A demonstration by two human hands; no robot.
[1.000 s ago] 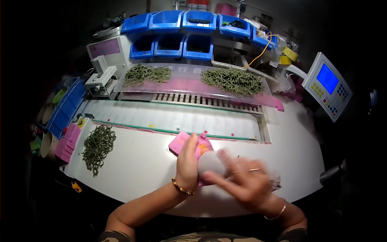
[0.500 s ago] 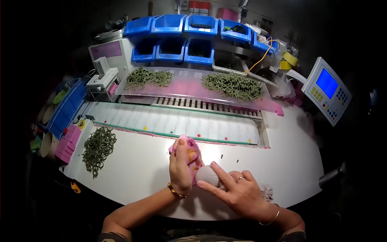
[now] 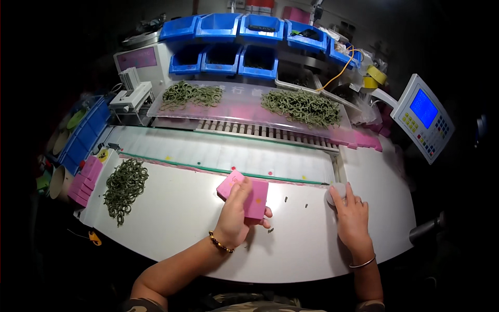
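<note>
My left hand [image 3: 234, 221] is closed around a pink box [image 3: 256, 202], with a second pink block or flap [image 3: 230, 183] pressed against it under the thumb. I cannot tell whether the two pieces are joined. A small yellow mark shows on the pink face. Farther right, by the end of the conveyor, my right hand [image 3: 354, 218] has its fingers over a pale grey rounded thing [image 3: 337, 193] at the tabletop. Its kind is unclear. Small dark green bits [image 3: 286, 199] lie between the hands, and another bit [image 3: 271, 230] is beside the left fingertips.
A heap of green ring-like pieces [image 3: 125, 187] lies at left near pink blocks [image 3: 86, 182]. Beyond the white conveyor [image 3: 223, 152], a clear tray [image 3: 241, 112] bears more green pieces. Blue bins [image 3: 217, 28] stand behind. A keypad screen [image 3: 423, 117] stands at right.
My right hand has moved away from the left, up and to the right, with the grey rounded thing. The pink piece in my left hand has turned, now showing flat outer faces.
</note>
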